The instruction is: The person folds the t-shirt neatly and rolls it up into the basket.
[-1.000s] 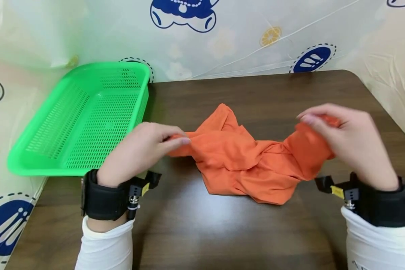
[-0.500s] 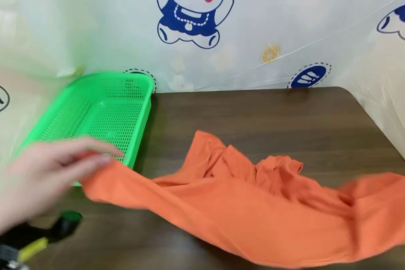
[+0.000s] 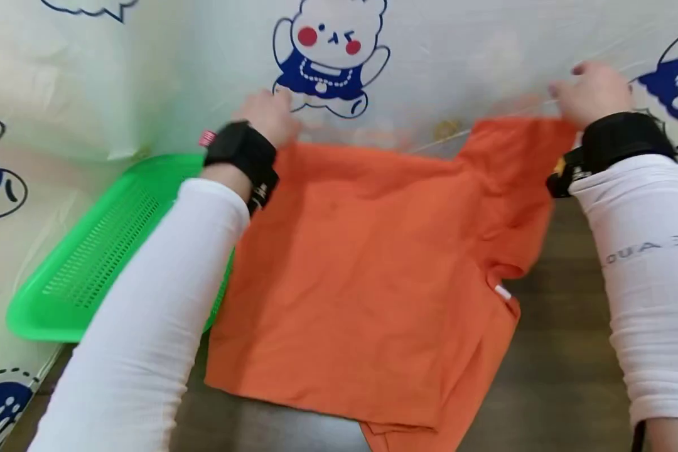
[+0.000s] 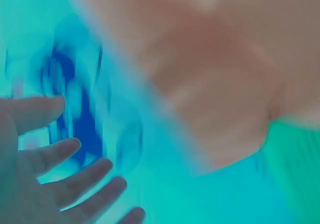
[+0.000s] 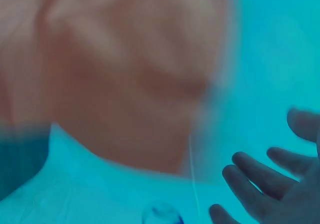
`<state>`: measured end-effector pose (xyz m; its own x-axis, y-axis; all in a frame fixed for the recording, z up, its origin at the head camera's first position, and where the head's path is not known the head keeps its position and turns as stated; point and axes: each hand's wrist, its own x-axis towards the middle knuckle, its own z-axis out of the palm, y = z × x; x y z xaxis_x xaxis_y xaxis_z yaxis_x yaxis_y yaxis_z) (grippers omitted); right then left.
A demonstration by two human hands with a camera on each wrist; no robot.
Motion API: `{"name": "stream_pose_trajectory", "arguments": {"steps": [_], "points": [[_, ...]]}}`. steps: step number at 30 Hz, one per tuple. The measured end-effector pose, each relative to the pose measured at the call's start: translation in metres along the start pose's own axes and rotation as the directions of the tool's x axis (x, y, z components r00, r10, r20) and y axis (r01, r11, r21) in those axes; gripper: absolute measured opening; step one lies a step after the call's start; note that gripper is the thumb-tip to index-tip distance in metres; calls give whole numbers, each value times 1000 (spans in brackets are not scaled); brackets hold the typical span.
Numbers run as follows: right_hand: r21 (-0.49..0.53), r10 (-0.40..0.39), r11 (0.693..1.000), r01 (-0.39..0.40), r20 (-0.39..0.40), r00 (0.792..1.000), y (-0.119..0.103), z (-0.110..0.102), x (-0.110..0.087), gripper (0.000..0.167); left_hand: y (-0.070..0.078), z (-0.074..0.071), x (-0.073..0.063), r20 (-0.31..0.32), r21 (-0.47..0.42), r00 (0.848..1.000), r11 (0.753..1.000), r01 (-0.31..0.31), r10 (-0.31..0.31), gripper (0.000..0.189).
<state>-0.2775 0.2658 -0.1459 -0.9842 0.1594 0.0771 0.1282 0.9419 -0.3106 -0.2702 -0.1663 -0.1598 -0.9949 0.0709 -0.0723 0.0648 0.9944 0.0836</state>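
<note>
Brown, wood-grained desk (image 3: 565,339) is showing beneath an orange garment (image 3: 344,282), which is spreading over it in one broad, lightly creased panel, its upper right part bunching in wrinkles and its lower right layers sitting askew. Its left edge is overlapping a green perforated basket (image 3: 42,325). Near its upper corners, a person's left grip (image 3: 268,117) and right grip (image 3: 596,95) are hanging spread, fingers apart, the garment clear of them. A small white tag (image 3: 503,292) is peeking out at right.

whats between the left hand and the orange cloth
Nothing lies in the stretch between the left hand and the orange cloth; only the printed sheet shows in that gap, behind them, in the left wrist view.
</note>
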Motion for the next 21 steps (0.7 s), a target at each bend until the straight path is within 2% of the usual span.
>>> {"name": "stream_pose_trajectory", "arguments": {"steps": [2,5,8,10,13,16,21], "points": [[15,-96,995,95,68,993,-4,23,2,59,21,31,-2,37,31,999,999,-27,25,54],[-11,-219,975,222,124,968,-6,59,-2,51,46,74,-18,134,44,989,997,-69,63,54],[-4,-262,964,267,170,950,-4,92,-14,44,61,110,-29,227,28,971,996,-82,73,53],[-3,-279,958,287,214,936,-1,111,-24,42,67,128,-34,270,16,960,997,-79,72,52],[-2,-294,951,309,299,908,5,135,-41,39,69,151,-36,291,-9,954,997,-79,78,52],[-33,-315,936,349,357,879,14,153,-62,36,67,167,-34,299,-77,950,994,-77,96,51],[-79,-386,898,433,328,862,31,169,-95,25,57,185,-34,288,-189,947,977,-94,146,53]]}}
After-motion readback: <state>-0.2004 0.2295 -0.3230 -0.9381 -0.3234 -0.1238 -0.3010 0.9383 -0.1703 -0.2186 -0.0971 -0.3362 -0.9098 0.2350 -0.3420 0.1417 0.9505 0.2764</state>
